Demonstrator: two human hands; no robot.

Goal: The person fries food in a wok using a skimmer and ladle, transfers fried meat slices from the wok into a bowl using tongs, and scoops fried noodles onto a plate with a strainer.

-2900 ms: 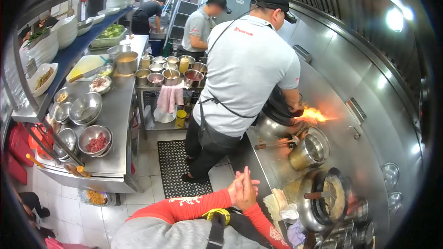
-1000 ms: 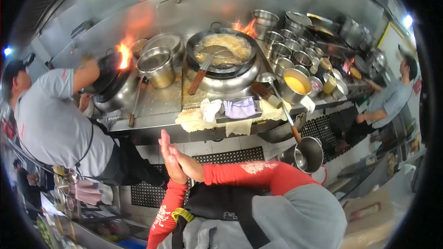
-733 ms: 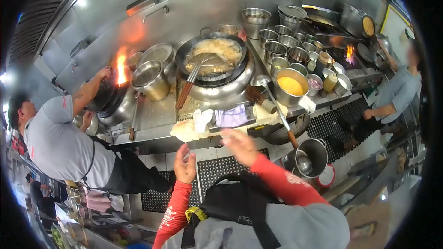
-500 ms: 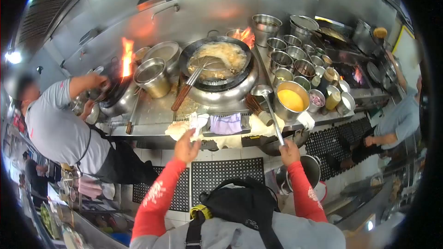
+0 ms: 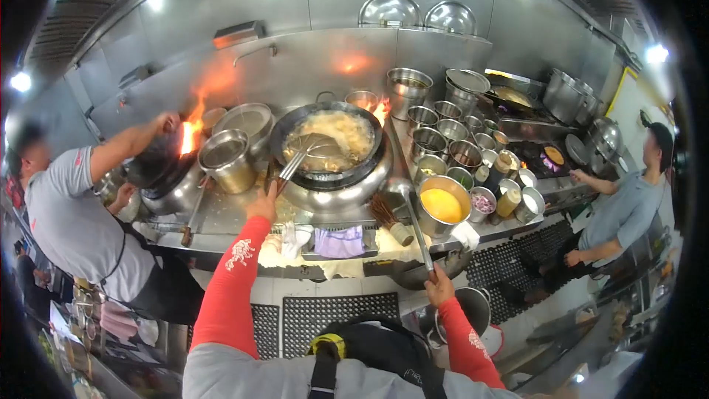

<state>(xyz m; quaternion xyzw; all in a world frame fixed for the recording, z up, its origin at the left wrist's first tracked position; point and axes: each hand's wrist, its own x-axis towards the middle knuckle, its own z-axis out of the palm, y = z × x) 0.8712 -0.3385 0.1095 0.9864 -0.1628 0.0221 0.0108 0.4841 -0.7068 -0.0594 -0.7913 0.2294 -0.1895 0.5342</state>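
My left hand point(image 5: 263, 204) is closed around the handle end of a wire skimmer point(image 5: 297, 157). The skimmer's mesh head rests in the bubbling, pale contents of a large black wok point(image 5: 278, 140). In my right hand point(image 5: 440, 286) is the lower end of a long metal ladle point(image 5: 418, 230). The ladle's bowl lies on the counter edge, right of the wok and beside a brown bristle brush point(image 5: 384, 212). A steel pot point(image 5: 467, 210) of yellow liquid stands just right of the ladle.
Flames point(image 5: 190, 133) rise at the left burner, where a person point(image 5: 88, 214) works a wok. Another person point(image 5: 624, 210) stands at the right. Several steel containers point(image 5: 428, 140) crowd the counter. A purple cloth point(image 5: 338, 242) lies along the front edge. A steel pot point(image 5: 220, 162) stands left.
My left hand has moved forward from above the cloths at the counter edge and taken hold of the skimmer's handle. My right hand keeps the ladle. The view has tilted up.
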